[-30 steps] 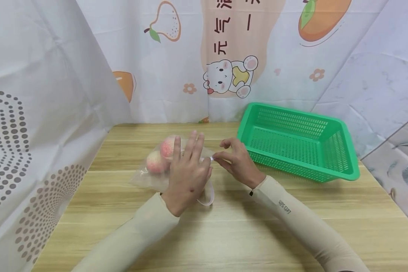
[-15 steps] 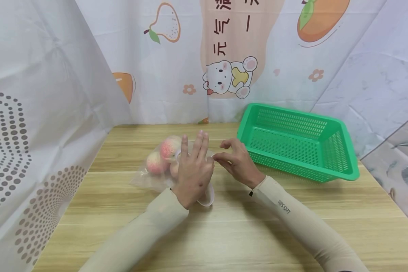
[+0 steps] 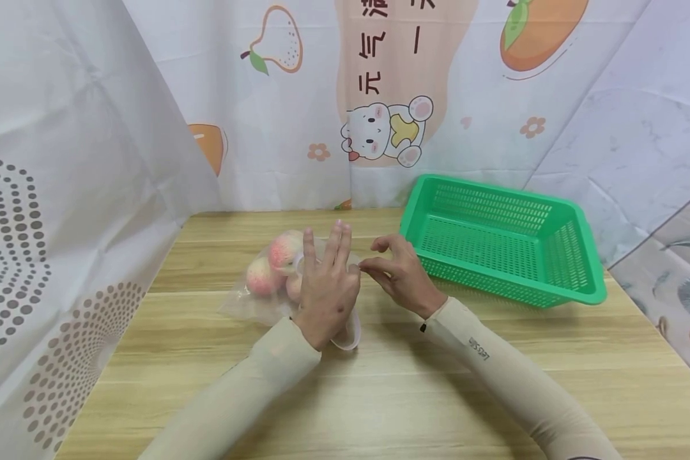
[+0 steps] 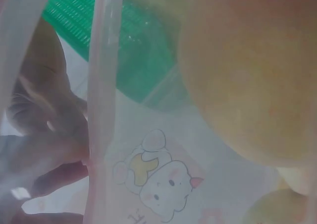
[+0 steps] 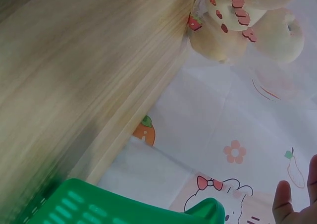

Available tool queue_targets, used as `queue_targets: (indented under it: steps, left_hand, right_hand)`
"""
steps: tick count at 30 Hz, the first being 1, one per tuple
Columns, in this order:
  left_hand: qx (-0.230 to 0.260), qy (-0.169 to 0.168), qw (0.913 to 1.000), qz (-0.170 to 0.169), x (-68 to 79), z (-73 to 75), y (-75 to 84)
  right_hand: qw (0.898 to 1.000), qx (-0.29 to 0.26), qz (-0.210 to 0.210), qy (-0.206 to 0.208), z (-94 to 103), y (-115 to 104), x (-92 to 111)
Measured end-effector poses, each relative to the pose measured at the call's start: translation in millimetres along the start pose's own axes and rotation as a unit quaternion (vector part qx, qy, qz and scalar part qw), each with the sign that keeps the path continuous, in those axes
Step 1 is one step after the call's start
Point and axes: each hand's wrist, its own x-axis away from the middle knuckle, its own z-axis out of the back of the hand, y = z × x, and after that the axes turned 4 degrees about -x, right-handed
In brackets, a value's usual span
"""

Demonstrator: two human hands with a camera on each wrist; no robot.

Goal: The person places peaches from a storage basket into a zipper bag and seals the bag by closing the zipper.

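A clear plastic bag (image 3: 247, 310) with several pink and yellow peaches (image 3: 265, 276) lies on the table, left of middle. My left hand (image 3: 329, 295) is over its right part, three fingers straight, while its thumb and forefinger pinch the bag's edge. Meeting them, my right hand (image 3: 401, 276) pinches the same edge between thumb and forefinger. A white loop handle (image 3: 351, 335) sticks out below my left hand. In the left wrist view, fingers (image 4: 49, 110) touch the bag's pale edge strip (image 4: 105, 85). The right wrist view shows more peaches (image 5: 280, 33) inside the bag's printed film.
A green perforated basket (image 3: 483, 249) stands at the back right, just beyond my right hand. A printed curtain (image 3: 299, 115) hangs behind the wooden table (image 3: 408, 402), and a dotted white cloth (image 3: 63, 211) hangs at its left side.
My left hand has shifted right until its fingertips meet those of my right hand. The white strip between them is now hidden, and more of the peaches shows. My right hand has stayed put.
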Motion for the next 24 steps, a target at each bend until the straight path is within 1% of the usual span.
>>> queue_targets:
  steps: [3,11,15,24]
  left_hand:
    - [-0.002,-0.005,1.0,0.0,0.2,-0.3,-0.3]
    - [-0.006,-0.043,0.9991,-0.002,-1.0,2.7,-1.8]
    - [-0.005,-0.054,0.9985,-0.004,-1.6,4.3,-2.3]
    - [-0.015,-0.047,0.9987,-0.007,-5.1,6.1,-3.2]
  right_hand:
    - [1.0,0.0,0.004,-0.001,-0.5,0.1,-0.5]
    - [1.0,0.015,0.018,0.004,-2.7,1.2,-3.3]
    - [1.0,0.024,0.016,0.002,-3.8,1.5,-3.8]
    - [1.0,0.027,0.011,0.0,-4.4,1.8,-7.4]
